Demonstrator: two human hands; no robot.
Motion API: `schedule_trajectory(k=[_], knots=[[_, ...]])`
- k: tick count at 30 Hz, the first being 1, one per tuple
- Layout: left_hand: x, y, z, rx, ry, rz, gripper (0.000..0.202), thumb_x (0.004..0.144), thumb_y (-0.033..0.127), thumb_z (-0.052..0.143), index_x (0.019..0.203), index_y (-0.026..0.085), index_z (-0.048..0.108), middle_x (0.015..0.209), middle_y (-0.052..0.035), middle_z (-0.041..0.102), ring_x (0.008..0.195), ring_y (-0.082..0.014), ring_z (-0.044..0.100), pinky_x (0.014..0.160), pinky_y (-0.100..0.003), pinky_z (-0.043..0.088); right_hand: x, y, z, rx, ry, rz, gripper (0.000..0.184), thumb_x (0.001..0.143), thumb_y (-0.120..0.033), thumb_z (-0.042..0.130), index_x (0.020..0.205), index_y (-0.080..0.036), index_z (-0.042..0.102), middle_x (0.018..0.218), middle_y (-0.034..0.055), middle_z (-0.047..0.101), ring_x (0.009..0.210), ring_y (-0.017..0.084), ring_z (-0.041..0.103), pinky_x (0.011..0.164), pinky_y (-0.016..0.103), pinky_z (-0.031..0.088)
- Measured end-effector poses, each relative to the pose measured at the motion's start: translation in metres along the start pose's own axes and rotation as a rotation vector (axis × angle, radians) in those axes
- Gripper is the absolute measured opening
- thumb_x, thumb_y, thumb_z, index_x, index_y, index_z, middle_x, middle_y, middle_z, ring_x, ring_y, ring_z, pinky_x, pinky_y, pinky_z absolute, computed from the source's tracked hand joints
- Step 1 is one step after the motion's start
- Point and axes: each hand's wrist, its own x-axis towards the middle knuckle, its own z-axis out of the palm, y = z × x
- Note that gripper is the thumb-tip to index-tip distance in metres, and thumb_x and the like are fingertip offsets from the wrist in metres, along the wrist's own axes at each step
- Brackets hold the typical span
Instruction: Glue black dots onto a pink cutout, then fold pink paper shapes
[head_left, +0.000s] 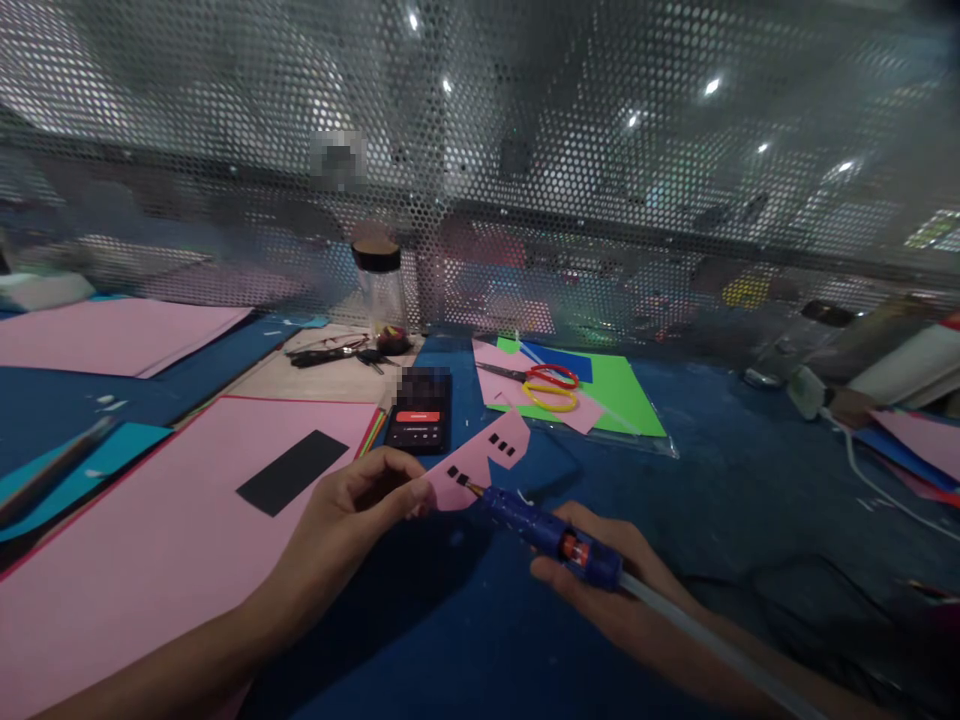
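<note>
Between the thumb and fingers of my left hand (367,500) is a pink paper cutout (480,457), pinched by its left end and held above the blue table. Small black squares sit on the cutout in two groups. My right hand (600,560) is wrapped around a blue hot glue gun (532,522), with a long pale glue stick (697,635) coming out of its back. The gun's nozzle points left and meets the cutout beside the left group of squares; whether it touches cannot be told.
Left of my hands, a black paper rectangle (292,472) lies on pink sheets (150,560). A phone (418,425), a lidded jar (380,300) and red-and-yellow scissors (551,390) on green paper (634,395) stand further back. A perforated metal screen (480,130) closes off the table's far side.
</note>
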Motion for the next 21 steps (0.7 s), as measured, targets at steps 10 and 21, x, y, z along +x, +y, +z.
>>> schedule_trajectory(k=[10,21], knots=[[0.0023,-0.0008,0.0003,0.007,0.011,0.009,0.021,0.089,0.042,0.069,0.08,0.023,0.067,0.075,0.0012,0.064,0.076,-0.016,0.059,0.073,-0.028,0.044,-0.0002,0.0033,-0.0014,-0.009,0.029,-0.021,0.018,0.092,-0.04,0.059,0.086,-0.023,0.056,0.072,-0.004,0.057,0.06,0.012,0.048,0.054,0.023,0.038],[-0.0013,0.001,-0.0008,0.006,-0.017,-0.001,0.021,0.089,0.042,0.069,0.082,0.022,0.067,0.078,0.0006,0.064,0.077,-0.0165,0.058,0.072,-0.028,0.044,0.0008,0.0033,0.0003,0.044,0.03,0.031,0.019,0.091,-0.04,0.061,0.087,-0.022,0.056,0.07,-0.0038,0.056,0.058,0.011,0.047,0.053,0.023,0.038]])
